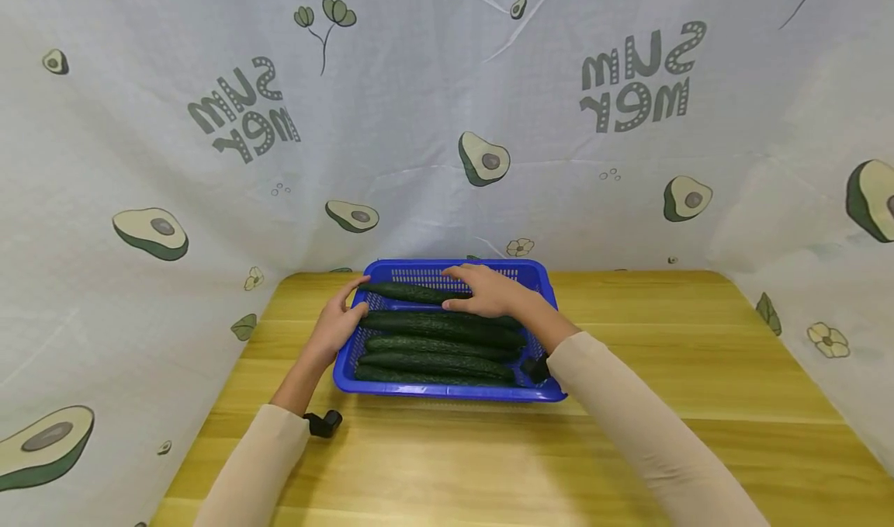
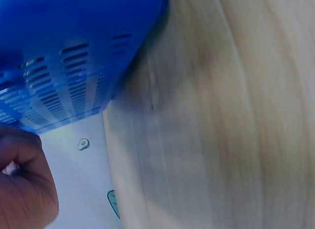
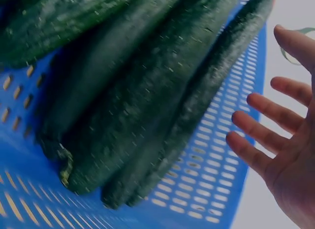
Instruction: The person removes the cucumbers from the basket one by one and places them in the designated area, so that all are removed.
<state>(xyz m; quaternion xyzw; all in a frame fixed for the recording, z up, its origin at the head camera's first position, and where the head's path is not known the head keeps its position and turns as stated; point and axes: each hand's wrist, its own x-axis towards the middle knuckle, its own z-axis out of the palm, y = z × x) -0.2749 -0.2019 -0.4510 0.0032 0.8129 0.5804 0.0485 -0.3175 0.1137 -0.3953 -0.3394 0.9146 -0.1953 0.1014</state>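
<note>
Several long dark green cucumbers (image 1: pixel 443 325) lie side by side in a blue plastic basket (image 1: pixel 447 392). At the basket's left end is my left hand (image 1: pixel 335 327), its thumb and index finger spread at the rim near the cucumbers' ends. In the left wrist view that hand (image 2: pixel 24 182) appears beside the basket's slotted wall (image 2: pixel 59 86); its fingertips are hidden. Above the back of the basket, my right hand (image 1: pixel 485 290) covers part of the cucumbers. The right wrist view shows this hand (image 3: pixel 290 135) with fingers spread and nothing in them, apart from the cucumbers (image 3: pixel 147 91).
A wooden table (image 1: pixel 447 465) bears the basket near its back edge. Behind and at both sides hangs a pale curtain (image 1: pixel 419 123) printed with avocados and lettering. A black wrist device (image 1: pixel 323 424) sits on my left wrist, another (image 1: pixel 536 369) on the right.
</note>
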